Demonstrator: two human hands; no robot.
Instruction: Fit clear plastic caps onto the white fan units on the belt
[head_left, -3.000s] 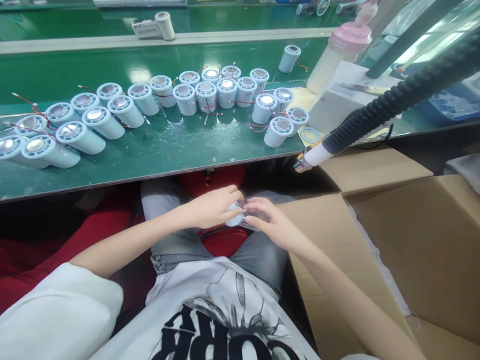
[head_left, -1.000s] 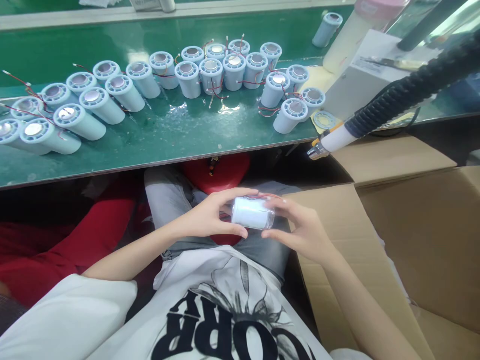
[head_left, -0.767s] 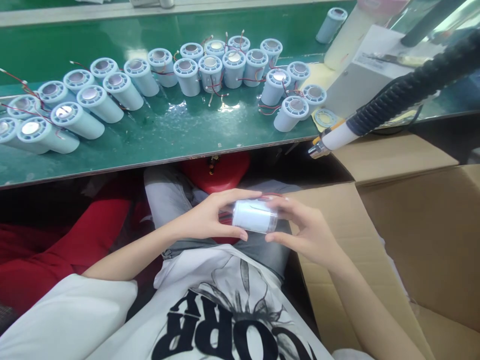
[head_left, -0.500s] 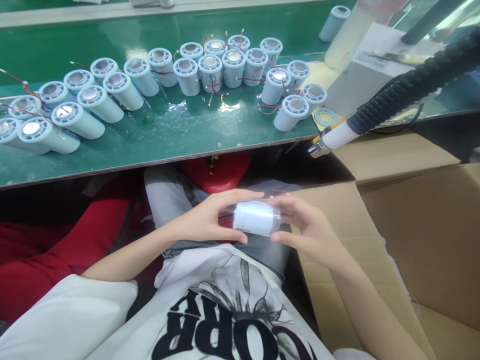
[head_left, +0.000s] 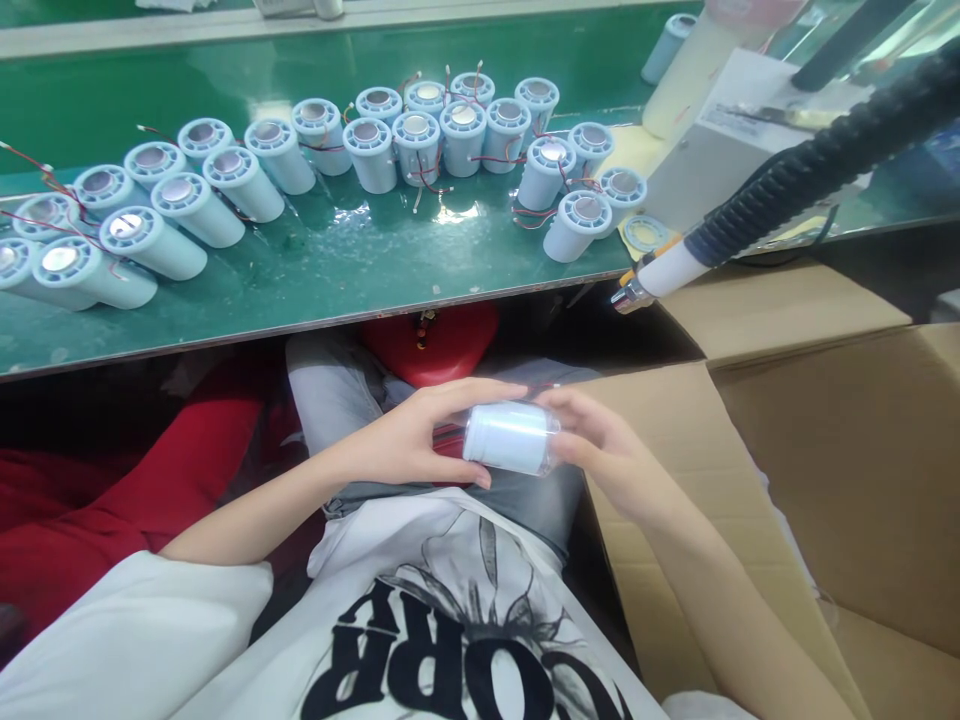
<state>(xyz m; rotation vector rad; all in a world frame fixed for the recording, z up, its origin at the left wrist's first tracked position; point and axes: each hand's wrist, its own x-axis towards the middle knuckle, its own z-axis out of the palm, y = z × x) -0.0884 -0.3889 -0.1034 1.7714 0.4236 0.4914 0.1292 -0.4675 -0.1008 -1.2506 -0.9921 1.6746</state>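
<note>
A pale blue cylinder (head_left: pixel 508 437) in a clear plastic wrap lies on its side over my lap, below the bench edge. My left hand (head_left: pixel 415 437) grips its left end, thumb below and fingers curled over the top. My right hand (head_left: pixel 609 455) pinches its right end, where the clear wrap sticks out. Red wires show behind the cylinder. On the green bench (head_left: pixel 337 270) above lies a long row of alike cylinders (head_left: pixel 416 145) with metal discs on top and red wires.
An open cardboard box (head_left: pixel 847 470) stands at my right, its flap beside my right forearm. A black corrugated hose with a white nozzle (head_left: pixel 660 275) hangs over the bench's right edge. A white device (head_left: pixel 720 150) and a pale bottle (head_left: pixel 686 80) sit at the back right.
Three seconds ago both hands covered the cylinder low in my lap. They have lifted it and turned it sideways; my right fingers have slid along its right end.
</note>
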